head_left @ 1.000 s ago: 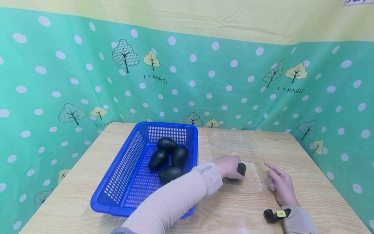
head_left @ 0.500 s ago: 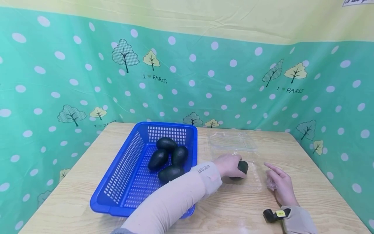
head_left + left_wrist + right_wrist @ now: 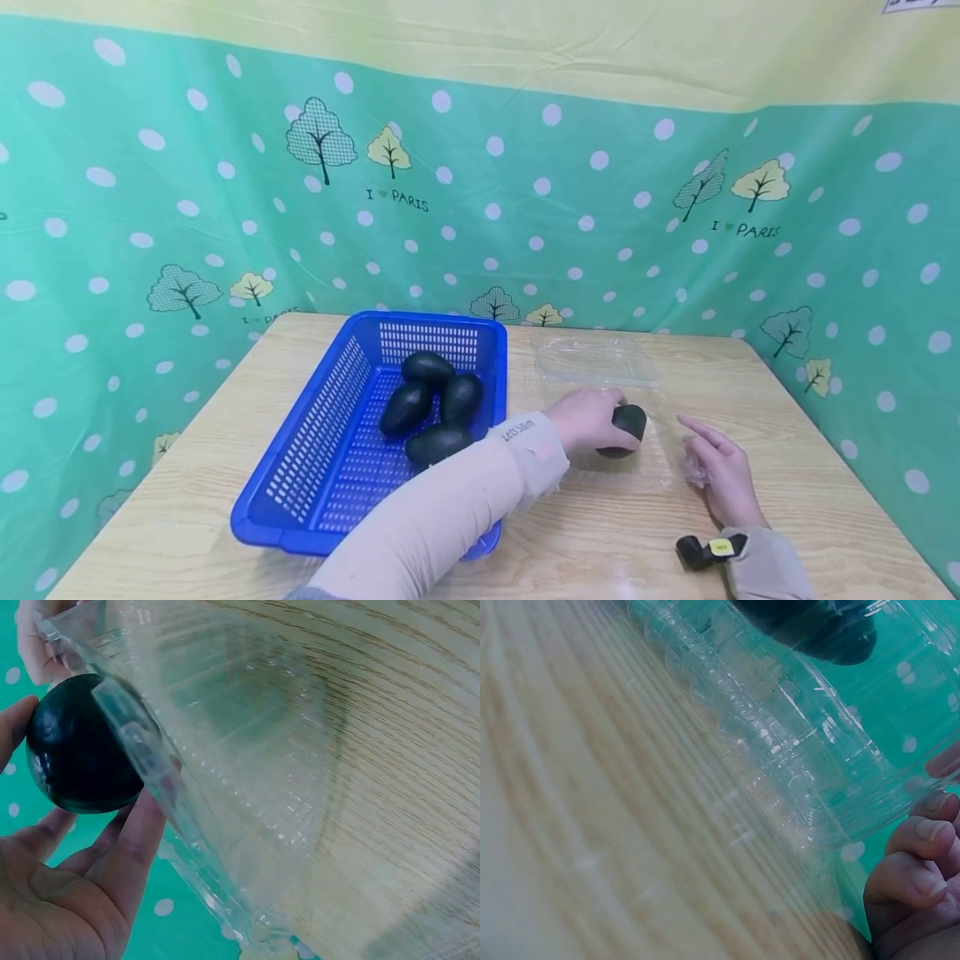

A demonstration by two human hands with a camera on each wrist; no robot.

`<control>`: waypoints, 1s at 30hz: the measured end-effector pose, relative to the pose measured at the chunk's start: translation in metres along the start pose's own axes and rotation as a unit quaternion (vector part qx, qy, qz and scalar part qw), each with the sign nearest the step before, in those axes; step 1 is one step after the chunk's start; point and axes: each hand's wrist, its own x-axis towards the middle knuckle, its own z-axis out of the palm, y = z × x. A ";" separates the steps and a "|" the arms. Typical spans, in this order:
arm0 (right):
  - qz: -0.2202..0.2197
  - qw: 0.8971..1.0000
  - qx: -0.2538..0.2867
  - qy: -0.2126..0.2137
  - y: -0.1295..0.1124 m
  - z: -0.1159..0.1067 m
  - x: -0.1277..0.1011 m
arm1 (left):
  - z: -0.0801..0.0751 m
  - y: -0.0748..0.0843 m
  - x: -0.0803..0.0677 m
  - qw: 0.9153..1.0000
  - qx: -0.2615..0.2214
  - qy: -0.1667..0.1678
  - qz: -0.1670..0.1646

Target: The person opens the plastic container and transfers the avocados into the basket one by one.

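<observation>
My left hand [image 3: 588, 419] grips a dark avocado [image 3: 630, 425] from above, over the near part of a clear plastic clamshell box [image 3: 656, 467]. In the left wrist view, the thumb and fingers of that hand surround the avocado [image 3: 82, 742] beside the box wall [image 3: 225, 750]. The avocado's tip [image 3: 840, 637] shows through the plastic in the right wrist view; whether it touches the box bottom is hard to tell. Right of the box, my right hand [image 3: 723, 475] has its index finger extended and its other fingers [image 3: 911, 889] loosely curled, close to the box corner.
A blue perforated basket [image 3: 292, 542] stands left of the box, with several avocados [image 3: 407, 408] in it. The box's raised lid half [image 3: 592, 360] lies toward the back of the wooden table [image 3: 750, 375]. A green patterned cloth [image 3: 450, 242] hangs behind.
The avocado has shifted slightly right and away from me in my left hand, and more of it shows past the fingers. My right hand has stayed in place.
</observation>
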 end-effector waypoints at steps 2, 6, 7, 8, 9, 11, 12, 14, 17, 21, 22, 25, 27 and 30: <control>0.003 1.000 -0.001 0.001 0.000 0.000 0.000 | 0.000 -0.001 0.001 1.000 -0.006 0.004 0.006; 0.002 1.000 0.001 0.005 0.000 0.001 -0.001 | -0.003 0.000 0.002 1.000 -0.021 0.008 0.007; 0.002 1.000 0.003 0.006 0.000 0.001 -0.001 | -0.004 0.001 0.001 1.000 -0.027 0.009 0.007; 0.002 1.000 0.003 0.006 0.001 0.001 -0.001 | -0.005 0.001 0.001 0.999 -0.031 0.009 0.006; 0.002 1.000 0.003 0.007 0.001 0.002 -0.001 | -0.007 0.002 0.000 0.999 -0.036 0.008 0.005; 0.004 1.000 0.001 0.008 0.001 0.001 0.000 | -0.010 0.003 -0.002 0.999 -0.042 0.007 0.006; 0.005 1.000 -0.001 0.009 0.000 0.001 0.000 | -0.011 0.003 -0.002 0.999 -0.046 0.006 0.006; 0.008 1.000 -0.002 0.008 0.000 0.001 0.000 | -0.013 0.003 -0.004 0.998 -0.061 0.001 0.007; 0.007 1.000 0.002 0.007 0.000 0.001 0.000 | -0.016 0.004 -0.005 0.995 -0.101 -0.006 0.003; 0.001 1.000 0.007 0.010 0.001 0.002 -0.001 | -0.022 0.004 -0.008 0.986 -0.166 -0.005 0.000; 0.000 1.000 0.007 0.010 0.001 0.002 0.000 | -0.023 0.004 -0.008 0.984 -0.179 -0.003 0.002; -0.001 1.000 0.006 0.014 0.001 0.002 0.000 | -0.028 0.005 -0.009 0.977 -0.214 0.000 0.006; -0.001 1.000 0.002 0.017 0.001 0.001 0.000 | -0.030 0.007 -0.011 0.971 -0.239 0.000 0.006; 0.002 1.000 -0.008 0.017 0.001 0.000 0.000 | -0.035 0.009 -0.014 0.958 -0.288 -0.003 0.003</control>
